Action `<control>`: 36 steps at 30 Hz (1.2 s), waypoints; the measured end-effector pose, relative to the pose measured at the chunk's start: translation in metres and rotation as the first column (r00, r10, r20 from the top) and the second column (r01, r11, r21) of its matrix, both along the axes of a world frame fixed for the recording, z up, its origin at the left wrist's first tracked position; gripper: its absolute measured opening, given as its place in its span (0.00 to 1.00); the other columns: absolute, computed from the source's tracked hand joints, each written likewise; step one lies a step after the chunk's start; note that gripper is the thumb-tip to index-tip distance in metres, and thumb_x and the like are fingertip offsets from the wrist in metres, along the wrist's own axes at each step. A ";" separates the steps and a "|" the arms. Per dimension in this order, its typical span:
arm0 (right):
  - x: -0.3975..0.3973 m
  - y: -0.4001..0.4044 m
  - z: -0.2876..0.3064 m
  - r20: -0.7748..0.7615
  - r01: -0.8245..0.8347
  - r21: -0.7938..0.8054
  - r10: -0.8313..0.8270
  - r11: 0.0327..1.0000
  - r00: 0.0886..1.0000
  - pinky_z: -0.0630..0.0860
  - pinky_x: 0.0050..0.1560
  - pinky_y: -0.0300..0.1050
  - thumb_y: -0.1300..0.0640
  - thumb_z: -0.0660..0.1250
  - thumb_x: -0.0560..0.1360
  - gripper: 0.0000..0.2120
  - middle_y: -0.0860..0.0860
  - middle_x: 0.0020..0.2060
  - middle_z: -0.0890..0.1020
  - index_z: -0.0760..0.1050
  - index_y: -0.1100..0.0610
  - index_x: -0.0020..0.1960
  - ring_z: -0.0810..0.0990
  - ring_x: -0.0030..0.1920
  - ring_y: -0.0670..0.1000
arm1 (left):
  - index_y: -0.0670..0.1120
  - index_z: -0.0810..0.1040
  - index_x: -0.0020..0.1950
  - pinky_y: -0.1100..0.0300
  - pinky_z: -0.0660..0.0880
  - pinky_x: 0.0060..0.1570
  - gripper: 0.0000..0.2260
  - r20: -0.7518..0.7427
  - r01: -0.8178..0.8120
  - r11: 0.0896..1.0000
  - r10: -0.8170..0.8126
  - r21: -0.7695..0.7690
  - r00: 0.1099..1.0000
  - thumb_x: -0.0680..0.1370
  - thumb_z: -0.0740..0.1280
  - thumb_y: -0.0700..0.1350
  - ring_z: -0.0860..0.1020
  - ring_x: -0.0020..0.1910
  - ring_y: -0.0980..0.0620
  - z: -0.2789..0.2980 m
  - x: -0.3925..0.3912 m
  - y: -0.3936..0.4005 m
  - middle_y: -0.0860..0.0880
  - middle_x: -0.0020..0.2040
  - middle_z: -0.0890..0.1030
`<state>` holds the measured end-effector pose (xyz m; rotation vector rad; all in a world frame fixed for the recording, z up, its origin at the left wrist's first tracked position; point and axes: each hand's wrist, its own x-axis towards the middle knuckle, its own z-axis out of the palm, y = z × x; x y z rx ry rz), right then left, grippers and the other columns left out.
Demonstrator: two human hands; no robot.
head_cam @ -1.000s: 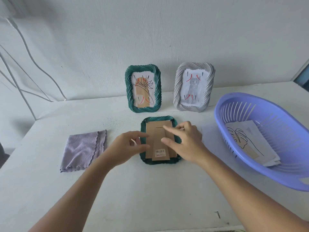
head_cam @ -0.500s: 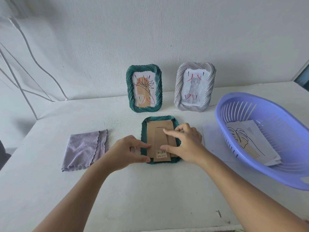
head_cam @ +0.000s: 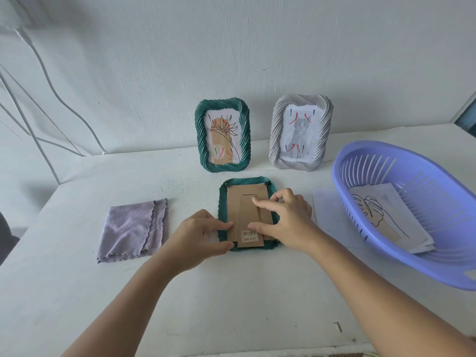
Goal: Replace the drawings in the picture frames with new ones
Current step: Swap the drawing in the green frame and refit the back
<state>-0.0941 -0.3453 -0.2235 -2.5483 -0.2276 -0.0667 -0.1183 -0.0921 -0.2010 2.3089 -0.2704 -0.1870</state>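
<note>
Both hands work the face-down green frame [head_cam: 248, 212] at table centre: the left hand [head_cam: 199, 237] pinches its left edge between thumb and curled fingers, while the right hand [head_cam: 286, 221] presses index and thumb on the cardboard backing [head_cam: 247, 210]. In the past second both hands have slid nearer along the frame's sides, apparently to free the backing. At 12 o'clock stand two frames; at 3 o'clock a basket [head_cam: 401, 264] holds drawings [head_cam: 386, 217]; at 9 o'clock, a cloth [head_cam: 132, 229].
</note>
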 end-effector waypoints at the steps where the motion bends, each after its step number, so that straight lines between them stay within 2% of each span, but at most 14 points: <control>1: 0.000 0.000 0.000 0.000 0.000 0.001 0.000 1.000 1.000 0.55 0.65 0.43 0.27 0.69 0.67 0.31 0.42 0.55 0.65 0.72 0.31 0.69 0.64 0.59 0.49 | 0.60 0.86 0.57 0.69 0.69 0.44 0.16 0.014 -0.001 1.000 0.001 -0.006 1.000 0.70 0.80 0.52 0.75 0.45 0.58 -0.002 -0.001 0.000 0.56 0.46 0.75; 9: 0.000 -0.001 0.001 -0.018 -0.004 0.000 0.004 1.000 1.000 0.55 0.65 0.43 0.27 0.69 0.67 0.32 0.42 0.55 0.65 0.72 0.31 0.69 0.64 0.59 0.49 | 0.57 0.86 0.56 0.68 0.69 0.43 0.12 0.154 -0.052 0.999 0.053 -0.008 0.987 0.74 0.77 0.50 0.75 0.42 0.54 -0.015 -0.008 -0.006 0.55 0.44 0.75; 13: 0.000 -0.002 0.002 -0.026 -0.008 0.001 0.008 1.000 1.000 0.54 0.65 0.43 0.26 0.68 0.67 0.32 0.41 0.55 0.65 0.71 0.31 0.69 0.64 0.59 0.49 | 0.56 0.86 0.56 0.68 0.68 0.43 0.11 0.111 -0.038 0.999 0.039 -0.013 0.993 0.74 0.77 0.49 0.74 0.40 0.58 -0.014 -0.004 -0.004 0.55 0.42 0.74; 18: -0.002 -0.002 0.004 -0.047 -0.015 0.010 0.016 1.000 0.999 0.54 0.67 0.43 0.25 0.67 0.67 0.33 0.41 0.55 0.64 0.71 0.31 0.70 0.63 0.59 0.49 | 0.61 0.85 0.52 0.64 0.67 0.42 0.05 0.067 -0.028 0.997 0.023 0.066 0.997 0.76 0.73 0.55 0.74 0.39 0.60 0.002 0.013 -0.006 0.54 0.41 0.74; 21: -0.002 -0.002 0.007 -0.076 -0.024 -0.004 0.024 1.000 0.997 0.54 0.67 0.44 0.24 0.66 0.66 0.34 0.41 0.55 0.63 0.70 0.31 0.70 0.62 0.59 0.48 | 0.63 0.80 0.61 0.62 0.68 0.43 0.13 0.078 -0.030 0.988 0.019 0.151 0.997 0.77 0.70 0.60 0.74 0.42 0.59 0.010 0.029 -0.013 0.55 0.44 0.75; 25: -0.001 -0.004 0.010 -0.114 -0.044 -0.036 0.040 0.998 0.993 0.55 0.69 0.46 0.25 0.65 0.69 0.33 0.42 0.57 0.63 0.68 0.30 0.72 0.62 0.61 0.50 | 0.64 0.76 0.69 0.64 0.68 0.40 0.23 -0.006 0.013 0.981 -0.012 0.193 1.000 0.74 0.72 0.63 0.73 0.44 0.58 0.013 0.039 -0.025 0.54 0.47 0.73; 30: 0.000 -0.016 0.017 -0.199 -0.137 -0.017 0.131 0.990 0.971 0.58 0.73 0.48 0.29 0.68 0.71 0.32 0.40 0.60 0.64 0.66 0.31 0.74 0.62 0.65 0.49 | 0.63 0.76 0.70 0.66 0.63 0.34 0.26 -0.017 -0.006 0.981 0.010 0.193 1.000 0.72 0.75 0.62 0.71 0.40 0.58 0.011 0.044 -0.027 0.54 0.44 0.71; 36: 0.001 -0.032 0.024 -0.323 -0.249 0.050 0.252 0.967 0.912 0.58 0.75 0.49 0.35 0.76 0.68 0.36 0.38 0.68 0.62 0.66 0.29 0.72 0.59 0.71 0.47 | 0.62 0.76 0.70 0.64 0.64 0.35 0.26 -0.031 -0.022 0.981 0.028 0.193 0.999 0.73 0.75 0.61 0.71 0.40 0.58 0.007 0.045 -0.027 0.54 0.44 0.71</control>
